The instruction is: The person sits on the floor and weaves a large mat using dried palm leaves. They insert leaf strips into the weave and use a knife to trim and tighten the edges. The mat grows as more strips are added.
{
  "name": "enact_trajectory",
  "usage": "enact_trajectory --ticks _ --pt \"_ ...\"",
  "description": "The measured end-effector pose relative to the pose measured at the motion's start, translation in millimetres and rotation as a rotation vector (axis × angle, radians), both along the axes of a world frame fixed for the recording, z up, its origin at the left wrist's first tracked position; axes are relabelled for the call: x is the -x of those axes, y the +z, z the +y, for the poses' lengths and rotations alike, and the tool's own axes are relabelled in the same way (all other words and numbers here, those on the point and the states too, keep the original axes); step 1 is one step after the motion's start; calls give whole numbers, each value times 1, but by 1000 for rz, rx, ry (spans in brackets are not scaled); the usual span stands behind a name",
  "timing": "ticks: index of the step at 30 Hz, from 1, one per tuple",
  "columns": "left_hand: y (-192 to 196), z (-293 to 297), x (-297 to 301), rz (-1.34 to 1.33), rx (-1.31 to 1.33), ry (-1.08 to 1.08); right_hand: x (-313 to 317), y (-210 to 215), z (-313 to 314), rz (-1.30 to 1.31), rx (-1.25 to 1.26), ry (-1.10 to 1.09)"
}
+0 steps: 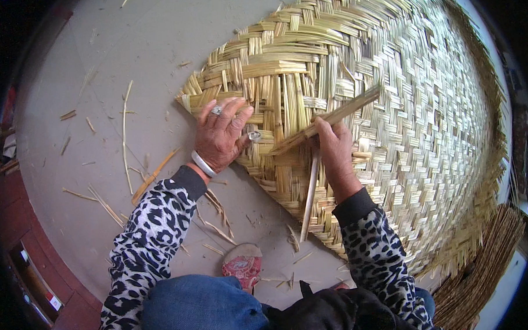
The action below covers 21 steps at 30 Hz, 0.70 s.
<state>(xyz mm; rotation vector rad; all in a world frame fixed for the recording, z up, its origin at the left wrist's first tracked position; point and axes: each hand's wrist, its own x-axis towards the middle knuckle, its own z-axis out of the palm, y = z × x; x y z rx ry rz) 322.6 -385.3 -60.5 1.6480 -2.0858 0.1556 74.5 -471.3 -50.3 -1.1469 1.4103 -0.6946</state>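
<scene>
I am pressing my left hand (221, 134) flat, fingers spread, on the one big woven reed mat (390, 120) lying on the floor (98, 72), while my right hand (333, 148) is gripping two flat wooden sticks (332, 116), one crossing the other.

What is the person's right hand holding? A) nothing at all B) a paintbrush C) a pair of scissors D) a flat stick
D: the right hand has its fingers closed around a flat stick lying slantwise across the woven mat, while the left hand presses flat on the mat's corner.
</scene>
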Motion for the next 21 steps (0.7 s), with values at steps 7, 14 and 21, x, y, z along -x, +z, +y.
enact_trajectory --ticks 7,14,21 --pt "-2 3 14 51 -56 29 -17 9 -1 117 83 149" --pt "0 2 26 118 -82 112 -19 2 -12 273 102 250" --pt "-3 6 22 193 -81 62 -18 -8 -13 204 63 236"
